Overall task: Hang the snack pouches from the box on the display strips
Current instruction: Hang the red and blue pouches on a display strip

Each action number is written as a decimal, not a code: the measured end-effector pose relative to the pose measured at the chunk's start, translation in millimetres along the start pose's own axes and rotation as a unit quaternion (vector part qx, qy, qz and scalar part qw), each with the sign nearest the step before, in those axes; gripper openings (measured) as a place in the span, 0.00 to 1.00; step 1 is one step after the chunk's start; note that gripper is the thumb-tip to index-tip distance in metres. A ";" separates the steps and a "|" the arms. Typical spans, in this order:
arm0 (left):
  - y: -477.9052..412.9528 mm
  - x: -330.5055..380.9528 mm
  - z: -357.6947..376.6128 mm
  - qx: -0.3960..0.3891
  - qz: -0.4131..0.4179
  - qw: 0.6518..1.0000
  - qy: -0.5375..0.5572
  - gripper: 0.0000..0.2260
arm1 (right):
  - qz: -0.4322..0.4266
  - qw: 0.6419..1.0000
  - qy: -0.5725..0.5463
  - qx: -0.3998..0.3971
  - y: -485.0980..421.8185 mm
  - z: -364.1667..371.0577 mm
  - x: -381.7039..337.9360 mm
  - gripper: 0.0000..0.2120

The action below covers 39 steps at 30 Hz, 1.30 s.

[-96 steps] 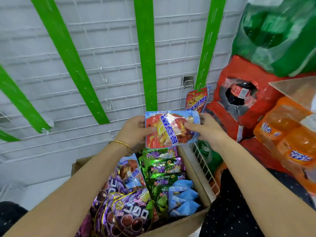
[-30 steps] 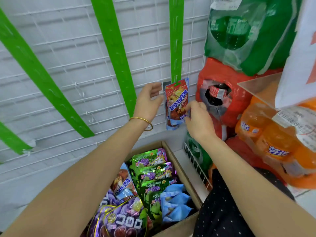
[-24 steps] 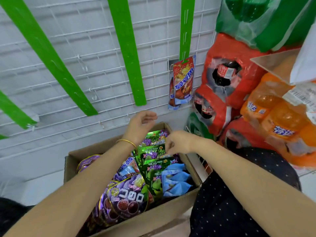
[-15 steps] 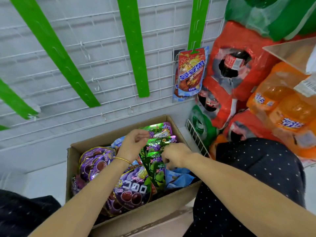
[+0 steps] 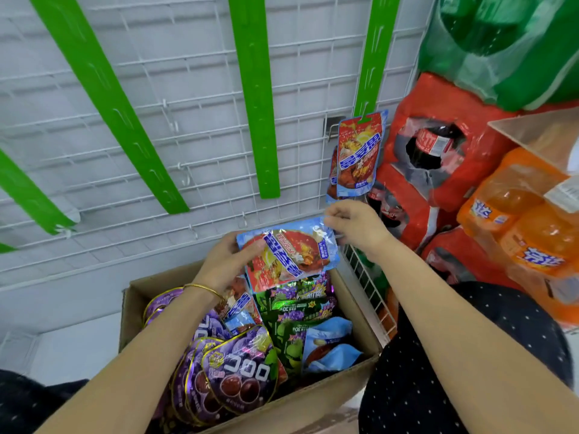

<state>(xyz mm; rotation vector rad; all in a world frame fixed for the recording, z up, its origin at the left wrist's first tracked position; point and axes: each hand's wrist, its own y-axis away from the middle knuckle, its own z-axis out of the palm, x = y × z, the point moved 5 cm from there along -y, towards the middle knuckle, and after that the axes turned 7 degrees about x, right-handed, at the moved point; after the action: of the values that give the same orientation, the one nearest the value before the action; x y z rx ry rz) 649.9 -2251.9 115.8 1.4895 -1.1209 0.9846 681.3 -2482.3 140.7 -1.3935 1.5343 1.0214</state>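
A: Where is the pouch?
B: A red-and-blue foil snack pouch (image 5: 289, 255) is held tilted in the air over the far rim of the brown cardboard box (image 5: 313, 402), at 12 o'clock from the box's middle.
A: Who has it?
B: Both hands. The left hand (image 5: 224, 266) grips its 9 o'clock edge, thumb curled over the front, fingers behind. A thin gold bangle (image 5: 203, 289) sits on that wrist. The right hand (image 5: 355, 225) pinches the corner at 2 o'clock between thumb and fingertips.
A: And the strips?
B: Long green plastic display strips hang on a white wire grid panel (image 5: 194, 126). The right-most green strip (image 5: 371, 54), at 1 o'clock, carries a hung red-and-blue pouch (image 5: 358, 155) at its lower end, with another partly hidden behind it. That pouch is at 12 o'clock from the right hand, near but not touching.
A: What is in the box?
B: Purple grape gummy pouches (image 5: 238, 377) at 7 o'clock, green foil pouches (image 5: 294, 311) in the middle, pale blue pouches (image 5: 329, 346) at 5 o'clock.
A: Beside it?
B: At 3 o'clock, shrink-wrapped bottle packs are stacked: red cola packs (image 5: 454, 170), orange soda packs (image 5: 532, 227) and a green soda pack (image 5: 501, 42) on top
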 end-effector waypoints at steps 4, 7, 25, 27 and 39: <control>-13.5 42.4 9.0 0.012 0.081 0.996 -0.025 0.06 | 0.025 0.998 -0.034 0.048 -4.3 -14.6 -7.5 0.02; -15.1 90.4 34.4 -0.011 0.201 0.973 -0.111 0.02 | -0.036 0.999 0.015 0.011 -5.6 -16.5 -31.7 0.20; -79.4 275.9 156.2 0.065 0.342 0.924 -0.161 0.09 | -0.243 0.886 0.037 0.393 -37.8 -114.4 -106.7 0.12; -81.4 281.5 160.6 0.061 0.342 0.917 -0.196 0.13 | -0.234 0.883 0.038 0.405 -43.9 -121.2 -110.1 0.13; -81.7 274.3 161.1 -0.012 0.243 0.951 -0.192 0.19 | -0.191 0.889 0.055 0.412 -60.6 -115.3 -111.7 0.14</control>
<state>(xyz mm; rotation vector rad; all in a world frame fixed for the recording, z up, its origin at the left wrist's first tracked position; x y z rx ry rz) 802.5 -2449.0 329.6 1.4504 -1.8361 1.0199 744.0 -2555.8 282.5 -1.0599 1.4280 0.0041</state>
